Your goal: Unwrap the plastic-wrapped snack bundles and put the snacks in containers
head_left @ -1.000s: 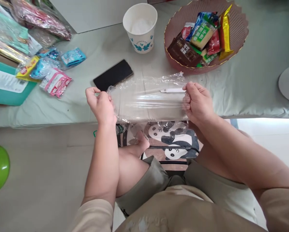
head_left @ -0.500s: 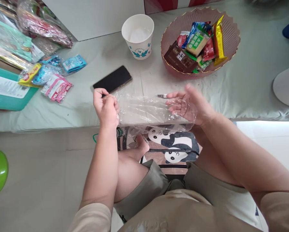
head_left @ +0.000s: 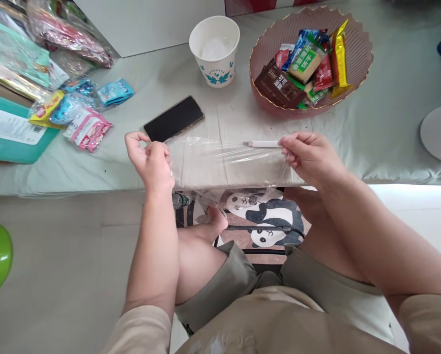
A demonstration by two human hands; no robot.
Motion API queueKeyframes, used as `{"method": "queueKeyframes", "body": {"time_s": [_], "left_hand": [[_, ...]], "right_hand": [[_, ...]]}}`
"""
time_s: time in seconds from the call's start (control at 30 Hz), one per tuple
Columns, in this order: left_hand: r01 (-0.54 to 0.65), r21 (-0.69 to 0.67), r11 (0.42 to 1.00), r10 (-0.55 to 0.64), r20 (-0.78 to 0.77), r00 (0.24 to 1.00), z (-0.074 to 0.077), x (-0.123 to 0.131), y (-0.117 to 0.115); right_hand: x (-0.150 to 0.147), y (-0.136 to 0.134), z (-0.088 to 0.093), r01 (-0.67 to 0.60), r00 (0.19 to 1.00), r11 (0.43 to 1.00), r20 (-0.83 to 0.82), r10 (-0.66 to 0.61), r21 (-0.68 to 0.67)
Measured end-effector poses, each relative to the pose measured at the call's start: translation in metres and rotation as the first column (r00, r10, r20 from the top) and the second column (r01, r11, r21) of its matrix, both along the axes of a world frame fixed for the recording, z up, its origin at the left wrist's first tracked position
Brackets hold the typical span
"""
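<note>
Low table (head_left: 390,73) — pale green cloth, daylit.
Beige tile floor (head_left: 58,275) below, panda mat (head_left: 275,231) under the edge — bright patch at right.

Clear bag (head_left: 227,164): thin glossy plastic film, creased. Table (head_left: 382,123): matt pale green cloth cover. Cup (head_left: 215,51): matt paper. Phone (head_left: 173,118): glossy black glass. Snack wrappers (head_left: 305,64): shiny foil plastic. Bowl (head_left: 360,46): ribbed pink plastic.

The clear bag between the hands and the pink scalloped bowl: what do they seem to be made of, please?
The clear bag looks like thin, glossy plastic film: it is see-through, crinkled and streaked with glare. The pink scalloped bowl is probably rigid ribbed plastic with a gold-coloured rim.
</note>
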State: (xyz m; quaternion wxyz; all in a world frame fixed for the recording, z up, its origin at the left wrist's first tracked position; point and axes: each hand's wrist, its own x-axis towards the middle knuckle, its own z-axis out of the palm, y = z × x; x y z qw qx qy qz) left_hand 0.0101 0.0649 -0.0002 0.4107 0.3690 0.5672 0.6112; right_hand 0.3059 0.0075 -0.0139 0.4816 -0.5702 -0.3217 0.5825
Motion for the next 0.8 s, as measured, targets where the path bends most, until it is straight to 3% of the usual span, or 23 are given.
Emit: {"method": "queueKeyframes", "body": {"time_s": [0.1,0.3,0.57,0.8], "left_hand": [[0.048,-0.016,0.999,-0.047,0.039,0.998,-0.005,0.006,0.002],[0.073,0.013,0.997,-0.073,0.038,0.997,-0.008,0.008,0.002],[0.031,-0.018,0.999,-0.031,0.005,1.000,0.000,0.001,0.002],[-0.029,0.004,1.000,0.029,-0.003,1.000,-0.004,0.002,0.005]], "right_hand": [[-0.006,0.002,0.000,0.111,0.992,0.987,-0.074,-0.103,0.113],[-0.024,-0.003,0.010,-0.030,0.963,0.998,-0.265,0.045,0.060],[-0.022,-0.002,0.006,-0.014,0.989,0.999,-0.148,0.021,0.052],[-0.007,0.004,0.002,0.128,0.992,0.985,-0.037,-0.124,0.112]]}}
